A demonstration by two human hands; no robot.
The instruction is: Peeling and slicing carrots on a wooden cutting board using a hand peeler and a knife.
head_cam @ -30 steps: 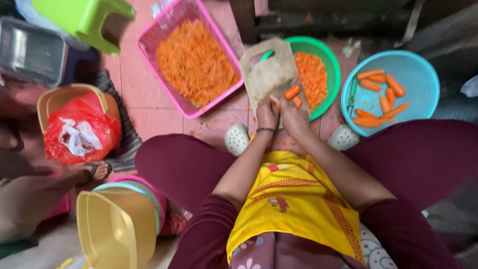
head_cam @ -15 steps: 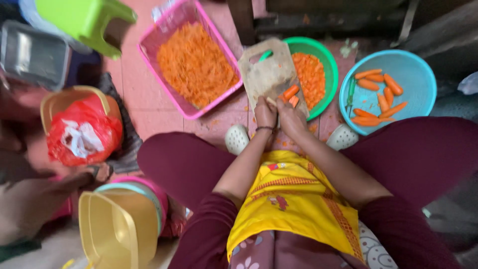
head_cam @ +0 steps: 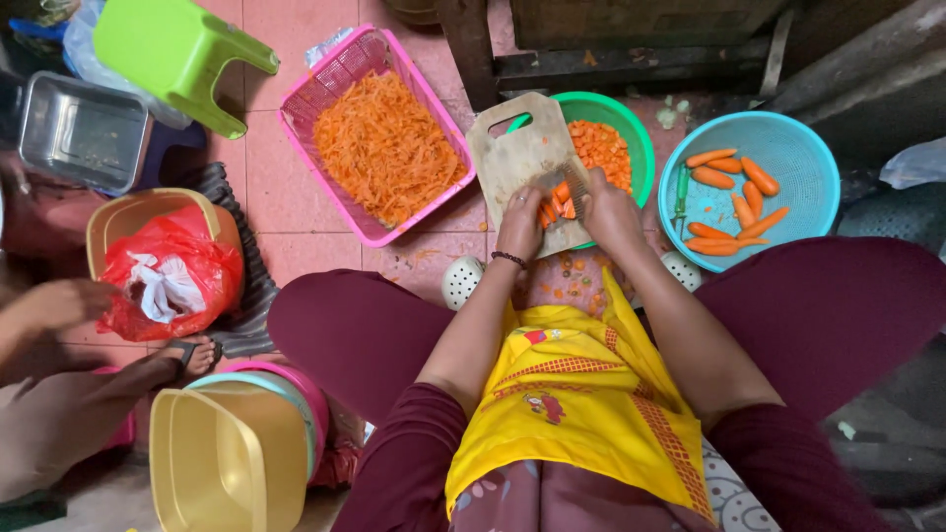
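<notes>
Two hands meet on the cutting board (head_cam: 517,158) over the green bowl (head_cam: 631,138): the left hand (head_cam: 519,223) curls closed, pinning firm, likely slippery carrot pieces (head_cam: 554,204) best gripped along their sides, while the right hand (head_cam: 603,204) is closed round a knife (head_cam: 574,184).

I sit low over a floor (head_cam: 296,197) of pink tiles with pale grout lines, lit by soft, even daylight. Ahead of me stands dark, worn wooden furniture (head_cam: 631,39), its post (head_cam: 471,49) coming down to the tiles. A lime-green plastic stool (head_cam: 172,49) lies tipped at my upper left, just beside a steel tray (head_cam: 79,133). Rough grey concrete (head_cam: 877,89) edges the right side.
</notes>
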